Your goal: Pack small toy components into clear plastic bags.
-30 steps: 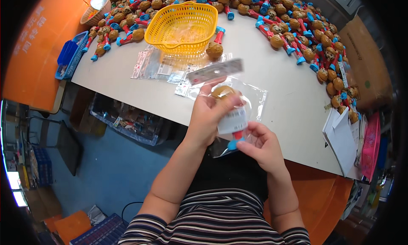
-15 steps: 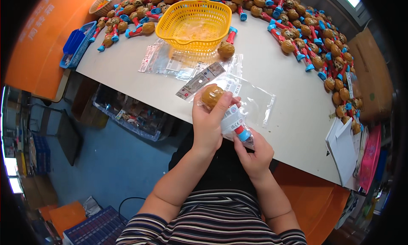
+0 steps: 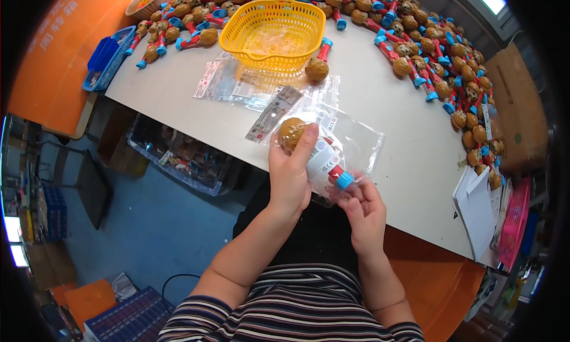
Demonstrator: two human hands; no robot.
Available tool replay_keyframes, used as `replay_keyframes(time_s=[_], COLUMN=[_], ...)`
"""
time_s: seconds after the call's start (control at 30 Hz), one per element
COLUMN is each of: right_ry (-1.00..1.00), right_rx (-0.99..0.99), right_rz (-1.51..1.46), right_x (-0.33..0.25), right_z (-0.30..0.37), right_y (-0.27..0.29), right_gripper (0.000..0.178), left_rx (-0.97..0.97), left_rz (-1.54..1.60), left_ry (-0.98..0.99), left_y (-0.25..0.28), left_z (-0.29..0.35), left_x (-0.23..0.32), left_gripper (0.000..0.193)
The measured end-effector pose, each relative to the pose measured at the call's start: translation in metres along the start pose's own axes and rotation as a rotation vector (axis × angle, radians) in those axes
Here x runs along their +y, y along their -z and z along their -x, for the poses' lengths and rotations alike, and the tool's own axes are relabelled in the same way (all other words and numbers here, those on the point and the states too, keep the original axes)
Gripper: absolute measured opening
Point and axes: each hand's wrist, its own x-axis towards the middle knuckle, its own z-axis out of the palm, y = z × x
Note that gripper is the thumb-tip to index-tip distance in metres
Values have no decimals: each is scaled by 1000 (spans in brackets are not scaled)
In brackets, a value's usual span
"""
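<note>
A toy (image 3: 292,134) with a round brown ridged head, a red stem and a blue end lies inside a clear plastic bag (image 3: 332,149) printed with white labels. My left hand (image 3: 291,173) is wrapped round the bagged toy, its thumb across it just below the brown head. By the blue end, my right hand (image 3: 363,208) has its fingers curled on the loose plastic of the bag. A patterned header card (image 3: 274,113) sticks up beyond the brown head. Under the toy, other clear bags rest on the table.
A yellow basket (image 3: 270,60) stands at the back of the white table (image 3: 409,158). One similar toy (image 3: 317,69) lies beside it. Piles of these toys (image 3: 427,42) line the back and right edges. Flat bags (image 3: 228,92) lie before the basket; papers (image 3: 475,202) sit at the right.
My right hand has shifted slightly right, its fingers now curled at the bag's end rather than pinching the blue end. The header card has turned more upright. My left hand keeps its hold.
</note>
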Motion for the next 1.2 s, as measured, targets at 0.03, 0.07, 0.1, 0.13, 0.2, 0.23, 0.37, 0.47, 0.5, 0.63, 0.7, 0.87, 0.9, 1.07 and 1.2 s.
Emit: replay_keyframes(time_s=[0.03,0.07,0.1,0.13,0.2,0.23,0.37,0.47,0.5,0.63,0.7,0.87,0.9,1.07,1.2], right_ry=[0,-70,-139,-139,-74,-73,505,521,246,-147,-158,-208,-170,-208,-85], right_rx=[-2,6,12,10,-122,-123,-110,-81,-29,-30,-86,-27,-81,-4,2], right_rz=[0,19,37,37,131,132,776,787,447,34,48,6,153,-41,-35], right_x=[0,0,0,-1,0,1,14,16,13,0,-8,-11,-8,3,8], right_z=[-4,-9,-12,-12,-11,-11,-10,-8,-6,-10,-14,-15,-14,-18,-22], right_y=[2,5,8,9,11,10,5,8,8,18,22,14,15,14,8], right_gripper=[30,31,32,32,31,31,29,27,28,38,40,40,39,39,38], left_rx=[-48,-48,-54,-60,-22,16,38,64,12,-96,-163,-152,-154,-257,-300], left_rz=[-29,-29,-19,-9,14,39,-142,-216,-166,184,221,159,159,-222,-244], left_ry=[-19,-20,15,50,50,51,-15,-78,-30,304,359,303,305,293,263], left_y=[2,2,2,2,-4,-6,-9,-8,-4,4,5,-5,-6,0,-11], left_z=[0,0,1,2,3,3,2,1,-2,-7,-9,-13,-14,-25,-29], left_x=[-1,-2,-3,-2,6,9,10,8,9,14,15,14,13,27,44], left_gripper=[27,27,29,31,33,35,38,41,40,30,31,39,39,39,42])
